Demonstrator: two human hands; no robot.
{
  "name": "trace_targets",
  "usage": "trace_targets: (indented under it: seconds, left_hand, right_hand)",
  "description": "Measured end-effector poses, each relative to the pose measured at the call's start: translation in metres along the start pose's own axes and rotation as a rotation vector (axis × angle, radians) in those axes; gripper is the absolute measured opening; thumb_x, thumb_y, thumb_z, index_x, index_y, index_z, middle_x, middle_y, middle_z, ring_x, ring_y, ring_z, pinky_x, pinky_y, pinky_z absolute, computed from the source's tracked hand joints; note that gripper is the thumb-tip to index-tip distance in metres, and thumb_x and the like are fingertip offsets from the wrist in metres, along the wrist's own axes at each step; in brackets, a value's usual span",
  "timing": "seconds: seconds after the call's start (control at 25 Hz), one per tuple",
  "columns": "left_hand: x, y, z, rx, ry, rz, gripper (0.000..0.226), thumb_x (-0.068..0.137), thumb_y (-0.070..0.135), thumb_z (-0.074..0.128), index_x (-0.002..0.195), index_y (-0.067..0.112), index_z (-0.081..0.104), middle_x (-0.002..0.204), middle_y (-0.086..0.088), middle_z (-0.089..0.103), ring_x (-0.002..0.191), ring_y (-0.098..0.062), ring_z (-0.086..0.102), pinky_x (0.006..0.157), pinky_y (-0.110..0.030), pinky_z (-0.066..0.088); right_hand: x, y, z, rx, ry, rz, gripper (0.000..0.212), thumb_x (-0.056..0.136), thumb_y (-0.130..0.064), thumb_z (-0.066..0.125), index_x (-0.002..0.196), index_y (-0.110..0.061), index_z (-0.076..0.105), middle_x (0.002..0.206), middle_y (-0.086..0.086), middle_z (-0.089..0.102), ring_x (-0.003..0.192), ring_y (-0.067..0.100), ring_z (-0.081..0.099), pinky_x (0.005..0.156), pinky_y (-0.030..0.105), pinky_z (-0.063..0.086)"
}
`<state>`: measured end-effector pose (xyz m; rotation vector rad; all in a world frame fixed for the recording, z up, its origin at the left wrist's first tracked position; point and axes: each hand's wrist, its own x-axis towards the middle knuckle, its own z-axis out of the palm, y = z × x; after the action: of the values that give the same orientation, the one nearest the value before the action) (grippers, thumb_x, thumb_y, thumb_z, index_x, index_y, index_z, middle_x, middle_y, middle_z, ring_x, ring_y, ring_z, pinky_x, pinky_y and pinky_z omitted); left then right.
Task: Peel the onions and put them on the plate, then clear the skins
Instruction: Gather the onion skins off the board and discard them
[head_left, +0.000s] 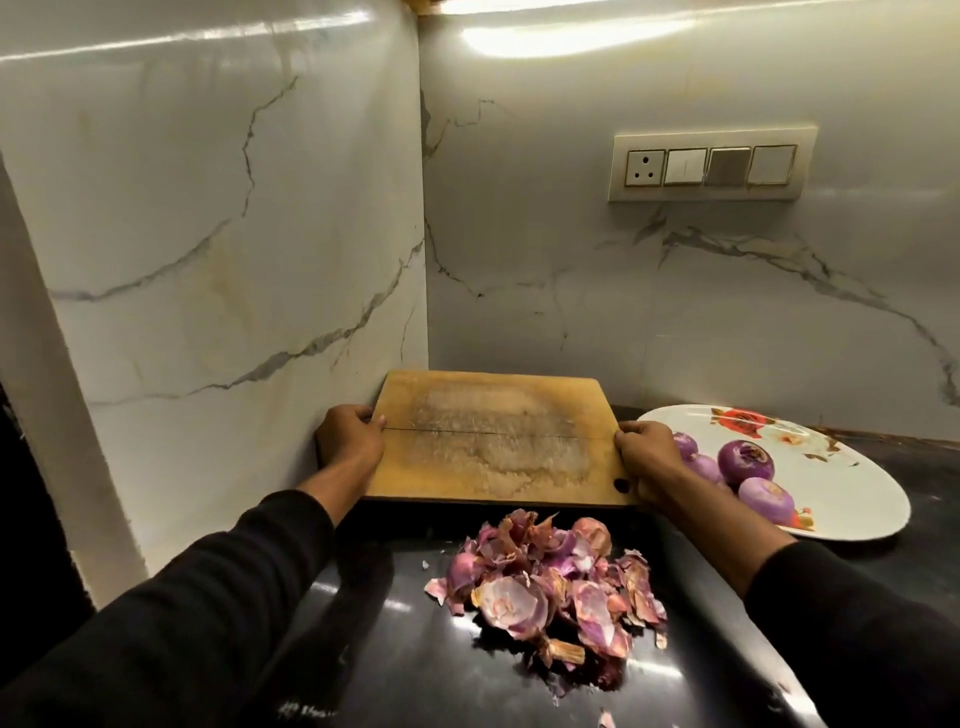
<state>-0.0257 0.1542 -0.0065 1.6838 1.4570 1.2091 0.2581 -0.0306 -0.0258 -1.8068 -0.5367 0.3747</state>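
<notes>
A wooden cutting board (493, 441) is held tilted above the black counter, its near edge raised and its top bare. My left hand (349, 439) grips its left edge and my right hand (647, 449) grips its right edge. A heap of purple and brown onion skins (550, 587) lies on the counter just in front of the board. Several peeled purple onions (746, 460) sit on a white flowered plate (852, 499) at the right, partly hidden behind my right hand.
The black counter (395, 654) runs into a corner of marble walls, close behind and to the left of the board. A switch panel (711, 166) is on the back wall. A few skin scraps (605, 719) lie near the counter's front edge.
</notes>
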Motion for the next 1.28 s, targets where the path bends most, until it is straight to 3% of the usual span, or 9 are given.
trace_targets:
  seconds: [0.24,0.52,0.68,0.92,1.08,1.28]
  left_hand:
    - [0.006,-0.005,0.013,0.102,-0.021,0.004,0.024,0.095,0.02,0.067,0.114,0.007,0.073,0.114,-0.015,0.072,0.109,-0.034,0.065,0.081,-0.028,0.043]
    - [0.005,-0.012,0.024,0.167,-0.053,-0.037,0.022,0.093,0.018,0.069,0.109,0.004,0.074,0.109,-0.017,0.073,0.102,-0.034,0.067,0.074,-0.027,0.042]
    - [0.008,-0.016,0.029,0.224,-0.093,-0.04,0.025,0.094,0.019,0.067,0.115,0.006,0.072,0.114,-0.016,0.072,0.106,-0.034,0.066,0.081,-0.031,0.047]
    - [0.009,-0.019,0.033,0.33,-0.154,-0.045,0.03,0.095,0.021,0.065,0.123,0.01,0.068,0.12,-0.014,0.069,0.11,-0.034,0.064,0.092,-0.038,0.051]
    - [0.005,-0.02,0.037,0.336,-0.159,-0.08,0.032,0.096,0.015,0.061,0.128,0.011,0.065,0.123,-0.013,0.068,0.11,-0.034,0.063,0.09,-0.038,0.052]
    - [-0.001,-0.014,0.037,0.378,-0.193,-0.087,0.039,0.1,0.032,0.055,0.131,0.009,0.061,0.124,-0.013,0.066,0.11,-0.034,0.062,0.091,-0.041,0.052]
  right_hand:
    - [0.008,0.009,0.006,-0.148,-0.028,0.031,0.04,0.102,-0.009,0.041,0.14,-0.009,0.052,0.116,0.013,0.06,0.091,0.031,0.061,0.043,0.029,0.052]
    - [0.01,0.006,0.01,-0.186,-0.05,0.003,0.043,0.098,-0.014,0.052,0.14,-0.004,0.052,0.12,0.01,0.057,0.096,0.023,0.054,0.07,0.043,0.06]
    - [0.006,0.003,0.012,-0.179,-0.021,-0.005,0.041,0.097,-0.021,0.057,0.133,-0.001,0.058,0.132,0.015,0.058,0.1,0.026,0.053,0.055,0.028,0.047]
    - [0.002,-0.001,0.01,-0.16,-0.046,-0.022,0.064,0.093,-0.046,0.063,0.14,-0.006,0.049,0.14,0.014,0.054,0.104,0.024,0.051,0.052,0.027,0.04]
    - [0.001,-0.005,0.01,-0.18,-0.093,0.011,0.078,0.088,-0.054,0.066,0.145,-0.005,0.042,0.146,0.015,0.048,0.123,0.034,0.051,0.066,0.035,0.048]
    - [-0.001,-0.007,0.005,-0.2,-0.14,0.035,0.088,0.087,-0.056,0.066,0.15,-0.005,0.033,0.154,0.016,0.039,0.132,0.035,0.046,0.083,0.043,0.052]
